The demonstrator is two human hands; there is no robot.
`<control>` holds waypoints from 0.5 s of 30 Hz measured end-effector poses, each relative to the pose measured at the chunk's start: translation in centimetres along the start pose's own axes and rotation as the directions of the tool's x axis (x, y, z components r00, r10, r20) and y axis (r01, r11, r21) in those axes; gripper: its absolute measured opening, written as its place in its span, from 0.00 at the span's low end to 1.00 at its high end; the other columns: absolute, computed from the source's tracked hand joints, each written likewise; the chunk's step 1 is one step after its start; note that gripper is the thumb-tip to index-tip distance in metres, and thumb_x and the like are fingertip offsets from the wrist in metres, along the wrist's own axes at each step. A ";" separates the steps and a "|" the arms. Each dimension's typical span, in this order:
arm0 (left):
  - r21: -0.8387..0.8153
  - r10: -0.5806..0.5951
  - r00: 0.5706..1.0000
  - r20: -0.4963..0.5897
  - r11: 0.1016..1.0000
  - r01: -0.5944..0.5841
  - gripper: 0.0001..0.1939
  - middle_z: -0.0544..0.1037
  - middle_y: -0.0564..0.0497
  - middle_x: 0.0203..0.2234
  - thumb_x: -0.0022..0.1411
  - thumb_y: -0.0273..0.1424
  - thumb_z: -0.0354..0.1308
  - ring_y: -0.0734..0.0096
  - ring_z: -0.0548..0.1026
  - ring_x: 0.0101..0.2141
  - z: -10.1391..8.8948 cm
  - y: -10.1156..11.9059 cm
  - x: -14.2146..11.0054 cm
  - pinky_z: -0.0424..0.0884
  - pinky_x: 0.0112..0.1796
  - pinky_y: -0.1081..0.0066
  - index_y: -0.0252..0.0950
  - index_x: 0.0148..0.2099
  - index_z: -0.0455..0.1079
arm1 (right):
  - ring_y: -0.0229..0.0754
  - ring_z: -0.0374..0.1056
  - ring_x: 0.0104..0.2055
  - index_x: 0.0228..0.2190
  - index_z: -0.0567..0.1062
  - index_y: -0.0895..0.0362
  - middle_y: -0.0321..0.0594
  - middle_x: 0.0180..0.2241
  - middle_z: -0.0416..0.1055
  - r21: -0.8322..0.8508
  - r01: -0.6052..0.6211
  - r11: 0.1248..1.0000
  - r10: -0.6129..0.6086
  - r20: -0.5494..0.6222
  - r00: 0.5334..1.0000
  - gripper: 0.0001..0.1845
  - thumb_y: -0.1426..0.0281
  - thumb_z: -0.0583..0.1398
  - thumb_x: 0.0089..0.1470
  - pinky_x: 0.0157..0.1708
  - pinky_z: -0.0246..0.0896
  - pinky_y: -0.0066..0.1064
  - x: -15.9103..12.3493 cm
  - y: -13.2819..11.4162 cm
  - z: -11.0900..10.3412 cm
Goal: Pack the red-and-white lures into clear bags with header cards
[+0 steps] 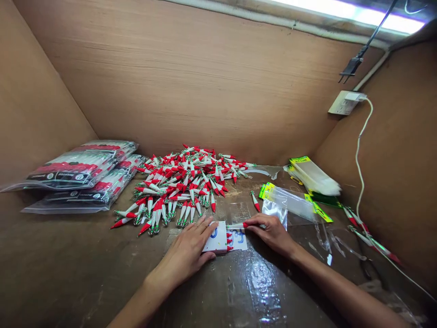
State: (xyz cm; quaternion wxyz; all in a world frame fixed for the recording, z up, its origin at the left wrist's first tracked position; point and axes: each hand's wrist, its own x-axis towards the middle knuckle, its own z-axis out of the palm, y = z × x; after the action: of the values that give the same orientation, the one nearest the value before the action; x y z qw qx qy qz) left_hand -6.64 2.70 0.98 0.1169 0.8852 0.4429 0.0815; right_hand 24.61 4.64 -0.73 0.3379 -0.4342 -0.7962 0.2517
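Observation:
A small white box (220, 234) with blue lettering lies on the table, its right end open. Several red-tipped lures show at that end, over a white flap (241, 241) with blue marks. My left hand (193, 239) lies over the box's left part, fingers across the top and thumb along the near side, holding it. Between the thumb and fingers of my right hand (268, 230) is the red end of a red-and-white squid jig (235, 226), its white body pointing left at the box opening. Beyond the hands spreads a heap of squid jigs (187, 177) with green-tinged hooks.
Stacked clear bags (73, 168) of jigs stand at left. One loose jig (254, 201) lies near my right hand. Clear sleeves with yellow-green headers (290, 200) and another bundle (316, 175) lie at right. A white cord (358, 155) runs down the right wall past more jigs (373, 243).

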 end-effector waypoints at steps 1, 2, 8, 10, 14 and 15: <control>0.002 0.003 1.000 0.000 1.000 -0.003 0.38 0.54 0.48 0.70 0.63 0.38 0.62 0.54 0.54 0.68 0.0 0.0 0.0 0.57 0.63 0.50 0.48 0.71 0.51 | 0.41 0.73 0.38 0.42 0.81 0.51 0.38 0.37 0.79 -0.013 0.003 1.000 -0.003 0.017 1.000 0.08 0.68 0.62 0.62 0.40 0.66 0.32 0.4 -0.1 0.3; 0.004 0.007 1.000 -0.002 1.000 -0.007 0.38 0.54 0.48 0.70 0.63 0.38 0.62 0.54 0.54 0.68 0.0 0.0 0.0 0.57 0.63 0.51 0.48 0.71 0.51 | 0.41 0.73 0.38 0.40 0.81 0.51 0.38 0.36 0.79 -0.034 0.008 0.999 -0.007 0.030 1.000 0.07 0.67 0.64 0.61 0.39 0.65 0.32 0.8 -0.2 0.7; 0.007 0.018 0.999 -0.028 1.000 -0.018 0.39 0.54 0.47 0.70 0.63 0.37 0.62 0.54 0.55 0.67 0.5 -0.4 -0.1 0.57 0.63 0.51 0.48 0.71 0.51 | 0.43 0.69 0.39 0.38 0.81 0.55 0.40 0.34 0.77 -0.146 0.129 0.981 -0.113 0.115 0.987 0.05 0.71 0.63 0.61 0.41 0.61 0.33 3.0 -0.9 3.7; -0.004 0.019 0.999 -0.032 1.000 -0.019 0.39 0.54 0.48 0.70 0.62 0.37 0.63 0.53 0.55 0.67 0.6 -0.5 -0.1 0.57 0.63 0.50 0.49 0.71 0.51 | 0.43 0.69 0.40 0.40 0.81 0.54 0.40 0.36 0.77 -0.129 0.199 0.972 -0.174 0.178 0.969 0.08 0.72 0.61 0.63 0.42 0.61 0.32 3.3 -1.1 3.9; -0.022 0.008 1.000 -0.028 1.000 -0.009 0.40 0.54 0.49 0.70 0.62 0.37 0.63 0.52 0.54 0.68 0.6 -0.5 0.0 0.57 0.63 0.50 0.49 0.71 0.51 | 0.44 0.68 0.45 0.42 0.79 0.53 0.42 0.41 0.76 -0.191 0.179 0.965 -0.147 0.170 0.974 0.08 0.68 0.61 0.63 0.47 0.60 0.33 3.3 -0.3 1.9; -0.023 0.003 1.000 -0.023 1.000 -0.003 0.40 0.54 0.49 0.70 0.62 0.37 0.63 0.52 0.54 0.68 0.6 -0.4 0.0 0.57 0.63 0.49 0.50 0.71 0.51 | 0.45 0.68 0.45 0.41 0.78 0.54 0.43 0.41 0.75 -0.261 0.101 0.960 -0.078 0.095 0.992 0.08 0.67 0.60 0.63 0.46 0.60 0.34 3.4 0.1 1.1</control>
State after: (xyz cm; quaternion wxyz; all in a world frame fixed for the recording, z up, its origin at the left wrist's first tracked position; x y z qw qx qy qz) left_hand -6.86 2.85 0.31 0.1217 0.8834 0.4420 0.0971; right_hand 22.50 7.48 -0.50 0.2540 -0.4279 -0.8551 0.1454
